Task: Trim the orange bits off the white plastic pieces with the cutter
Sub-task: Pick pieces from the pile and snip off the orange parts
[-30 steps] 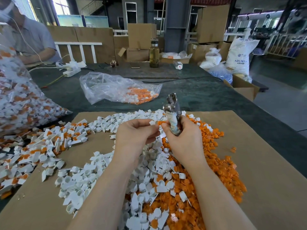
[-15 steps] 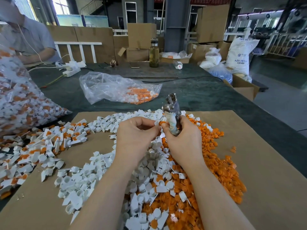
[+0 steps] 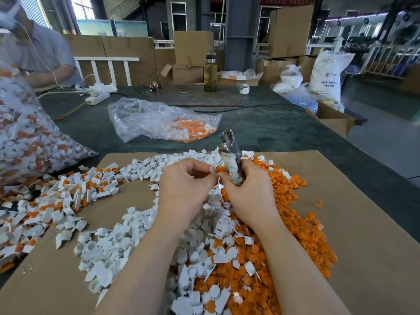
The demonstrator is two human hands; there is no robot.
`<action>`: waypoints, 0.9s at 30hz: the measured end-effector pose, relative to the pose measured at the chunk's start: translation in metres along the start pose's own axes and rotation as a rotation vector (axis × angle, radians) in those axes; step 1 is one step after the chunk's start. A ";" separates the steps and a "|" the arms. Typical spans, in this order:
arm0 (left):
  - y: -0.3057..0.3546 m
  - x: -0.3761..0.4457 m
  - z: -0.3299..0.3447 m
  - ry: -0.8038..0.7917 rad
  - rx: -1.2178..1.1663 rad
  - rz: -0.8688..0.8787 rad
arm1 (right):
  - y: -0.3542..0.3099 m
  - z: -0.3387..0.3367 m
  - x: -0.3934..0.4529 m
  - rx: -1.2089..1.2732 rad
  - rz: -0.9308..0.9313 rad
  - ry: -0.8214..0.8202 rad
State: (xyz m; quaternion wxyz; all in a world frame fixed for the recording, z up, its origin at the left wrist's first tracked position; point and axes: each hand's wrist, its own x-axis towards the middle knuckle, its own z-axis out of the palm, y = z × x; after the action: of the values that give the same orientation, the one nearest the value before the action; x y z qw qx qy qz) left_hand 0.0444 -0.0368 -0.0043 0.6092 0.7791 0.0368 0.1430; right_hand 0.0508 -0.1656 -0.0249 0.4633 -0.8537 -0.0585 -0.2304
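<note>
Table (image 3: 261,130): dark green surface, runs from the foreground to the far cardboard boxes.
Cardboard sheet (image 3: 354,235): lies flat on the near end of the table; carries all the loose pieces.
Large bag (image 3: 25,137): clear plastic, at the left edge, packed with white-and-orange pieces.
Orange bits (image 3: 293,235): loose pile on the right half of the sheet, under and beside the right forearm.
White plastic pieces (image 3: 106,253): cut pile in the centre of the sheet, running under both wrists; a second heap (image 3: 68,192) with orange still attached lies at the left.
Small bag (image 3: 159,121): clear plastic, on the table beyond the sheet, orange and white parts at its right end.
Right hand (image 3: 250,192): fingers wrapped around the cutter handle.
Left hand (image 3: 184,185): fingertips pinch one small piece, holding it against the cutter.
Cutter (image 3: 230,155): upright in the right hand, handle wrapped in cloth or tape, metal head pointing up.
Held piece (image 3: 219,169): white with an orange end, between the two hands, above the centre pile.
</note>
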 end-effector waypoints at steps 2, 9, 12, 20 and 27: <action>-0.001 0.001 0.000 0.013 0.015 -0.006 | 0.001 -0.002 0.001 0.005 0.010 -0.034; -0.004 0.001 0.000 0.037 0.005 -0.017 | -0.001 -0.010 0.003 0.083 0.075 -0.158; -0.003 0.003 -0.002 0.042 -0.097 -0.055 | 0.000 -0.018 0.003 0.123 0.103 -0.229; -0.006 0.008 -0.008 0.002 -0.279 -0.067 | 0.001 -0.033 0.003 0.080 0.112 -0.483; -0.009 0.010 -0.010 -0.043 -0.306 -0.030 | -0.002 -0.031 0.001 0.045 0.086 -0.570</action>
State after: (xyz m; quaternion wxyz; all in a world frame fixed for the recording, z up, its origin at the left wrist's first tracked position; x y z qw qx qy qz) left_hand 0.0526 -0.0229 -0.0089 0.7235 0.6795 0.0131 0.1212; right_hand 0.0403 -0.1902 -0.0087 0.4564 -0.8752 -0.1551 0.0403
